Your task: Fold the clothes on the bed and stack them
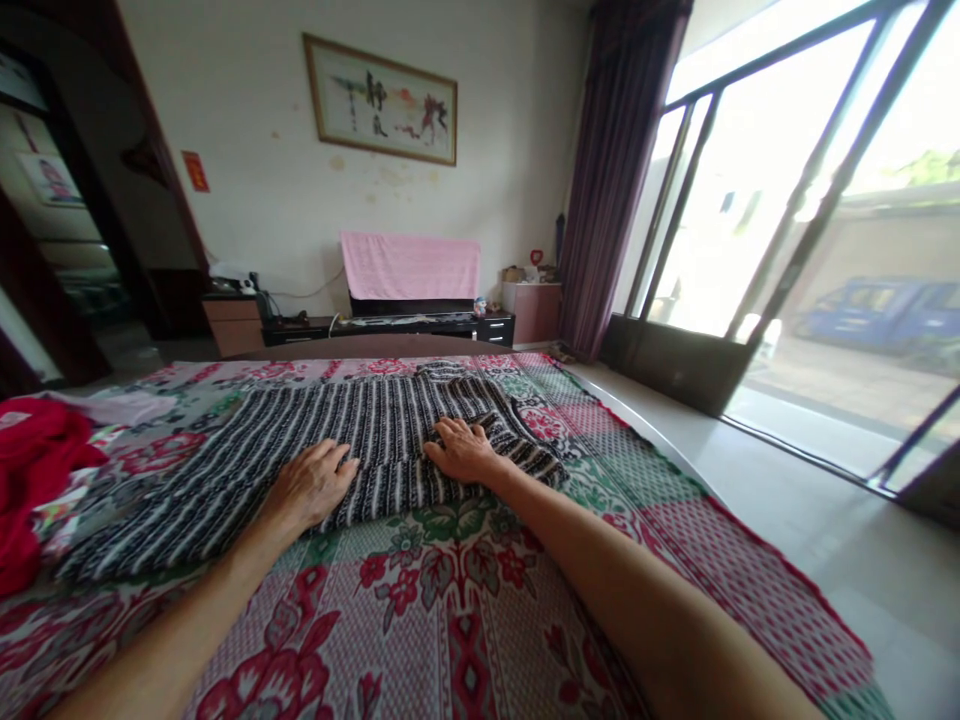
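A black-and-white striped knit garment (375, 430) is spread across a floral cloth (450, 620), its stripes running from the far side toward me. My left hand (315, 483) lies on the garment's near part, palm down with the fingers stretched forward. Farther right, my right hand (463, 450) rests on the knit beside a bunched fold, its fingers spread. Neither hand grips the fabric. Part of the garment is rumpled at the right, and one strip of it reaches out to the lower left.
Red clothing (45, 470) lies heaped at the left edge of the cloth. Beyond the far edge, a pink cloth (411, 265) drapes over something on a low black cabinet (491, 329). Glass doors (787, 200) stand at the right, past the tiled floor (787, 480).
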`<action>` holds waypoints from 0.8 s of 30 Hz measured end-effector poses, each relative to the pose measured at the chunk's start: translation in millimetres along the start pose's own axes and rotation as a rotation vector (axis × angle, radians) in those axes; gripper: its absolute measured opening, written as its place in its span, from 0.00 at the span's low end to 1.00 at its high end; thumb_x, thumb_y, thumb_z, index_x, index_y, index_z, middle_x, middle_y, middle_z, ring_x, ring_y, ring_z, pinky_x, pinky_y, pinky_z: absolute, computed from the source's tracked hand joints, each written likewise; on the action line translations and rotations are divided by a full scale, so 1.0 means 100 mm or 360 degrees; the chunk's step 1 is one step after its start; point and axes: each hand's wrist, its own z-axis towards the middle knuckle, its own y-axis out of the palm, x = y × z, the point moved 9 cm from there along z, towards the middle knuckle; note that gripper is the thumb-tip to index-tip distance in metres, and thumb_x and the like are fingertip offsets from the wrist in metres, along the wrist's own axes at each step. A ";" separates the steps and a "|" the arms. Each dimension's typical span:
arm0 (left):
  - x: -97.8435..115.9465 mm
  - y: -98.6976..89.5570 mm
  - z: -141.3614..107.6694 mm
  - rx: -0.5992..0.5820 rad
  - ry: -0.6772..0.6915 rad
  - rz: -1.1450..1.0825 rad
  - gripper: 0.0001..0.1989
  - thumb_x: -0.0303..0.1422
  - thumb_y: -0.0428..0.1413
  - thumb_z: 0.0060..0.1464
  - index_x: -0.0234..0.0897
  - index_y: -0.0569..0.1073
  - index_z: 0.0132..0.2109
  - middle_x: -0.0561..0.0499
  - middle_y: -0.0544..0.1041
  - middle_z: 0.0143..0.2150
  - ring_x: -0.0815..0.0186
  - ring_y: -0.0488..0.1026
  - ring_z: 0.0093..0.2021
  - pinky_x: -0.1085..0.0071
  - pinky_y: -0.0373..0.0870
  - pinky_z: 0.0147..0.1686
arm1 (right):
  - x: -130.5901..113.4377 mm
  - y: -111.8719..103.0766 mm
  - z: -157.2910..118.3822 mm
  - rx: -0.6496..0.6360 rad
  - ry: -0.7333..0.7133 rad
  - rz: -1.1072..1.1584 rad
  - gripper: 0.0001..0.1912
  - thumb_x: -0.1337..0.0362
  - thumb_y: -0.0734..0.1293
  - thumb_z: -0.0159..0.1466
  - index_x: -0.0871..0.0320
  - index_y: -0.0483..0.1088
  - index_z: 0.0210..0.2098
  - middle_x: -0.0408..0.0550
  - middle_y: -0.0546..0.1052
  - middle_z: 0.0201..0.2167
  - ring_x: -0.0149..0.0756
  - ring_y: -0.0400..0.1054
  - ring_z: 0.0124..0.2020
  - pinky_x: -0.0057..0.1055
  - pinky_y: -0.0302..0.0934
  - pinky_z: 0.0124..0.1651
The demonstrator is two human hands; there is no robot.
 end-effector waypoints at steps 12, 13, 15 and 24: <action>0.07 -0.14 -0.01 -0.0033 -0.0070 -0.0103 0.17 0.37 0.45 0.60 0.36 0.74 0.47 0.43 0.75 0.47 0.60 0.71 0.51 0.65 0.64 0.54 | 0.03 -0.04 -0.03 0.0072 -0.0015 0.0005 0.23 0.52 0.54 0.67 0.55 0.60 0.56 0.54 0.65 0.59 0.43 0.55 0.61 0.47 0.48 0.59; 0.08 -0.15 -0.02 -0.0025 -0.0080 -0.0126 0.17 0.37 0.45 0.60 0.36 0.74 0.47 0.43 0.75 0.47 0.60 0.71 0.51 0.65 0.64 0.54 | 0.03 -0.05 -0.03 0.0113 -0.0008 0.0005 0.23 0.52 0.55 0.67 0.56 0.59 0.57 0.54 0.64 0.59 0.43 0.55 0.60 0.46 0.49 0.59; 0.07 -0.19 -0.03 0.0009 -0.0100 -0.0188 0.17 0.36 0.47 0.59 0.34 0.73 0.49 0.42 0.75 0.48 0.60 0.70 0.52 0.65 0.64 0.54 | 0.00 -0.12 -0.05 0.0233 -0.0059 0.0002 0.24 0.54 0.57 0.66 0.59 0.60 0.57 0.56 0.64 0.59 0.44 0.56 0.59 0.44 0.51 0.57; -0.20 -0.52 -0.01 -0.0066 -0.0257 -0.0292 0.11 0.34 0.51 0.53 0.36 0.77 0.34 0.48 0.77 0.35 0.65 0.73 0.37 0.69 0.67 0.42 | -0.44 -0.35 -0.14 -0.0189 -0.0499 0.0086 0.07 0.62 0.66 0.58 0.58 0.73 0.28 0.44 0.74 0.28 0.31 0.67 0.31 0.26 0.58 0.36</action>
